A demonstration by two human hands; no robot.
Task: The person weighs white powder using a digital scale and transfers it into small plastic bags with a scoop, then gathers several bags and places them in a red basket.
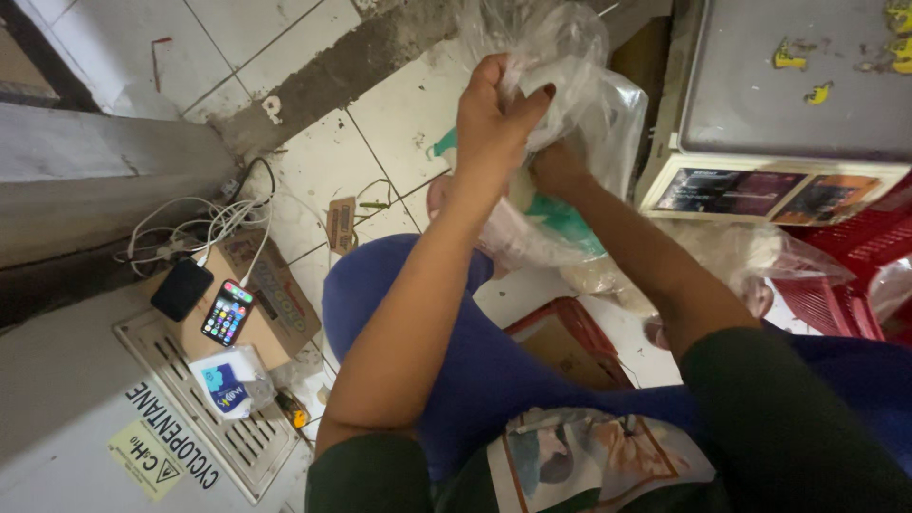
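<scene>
While both hands work at one clear plastic bag (570, 85), every place below is given relative to that bag.

Left hand (494, 119): closed on the bag's gathered upper edge, thumb and fingers pinching the film, holding it up above the floor.

Right hand (556, 171): just below the left hand, pushed into or behind the bag; the film hides its fingers, so I cannot tell whether it is wide or narrow.

Bag: raised in front of the knees, with pale contents and a green patch (570, 223) showing through its lower part.

Leg (446, 332): blue-clad, under the bag.

Red basket (860, 261): right of the bag, beside a white box (788, 123) with a grey top.

Phone (227, 313): far lower left of the bag, screen lit, on a cardboard box (285, 318) amid white cables (204, 223).

Risk: the thin film looks liable to tear or slip from the pinch if the contents pull down hard, spilling them on the tiled floor (399, 123).
</scene>
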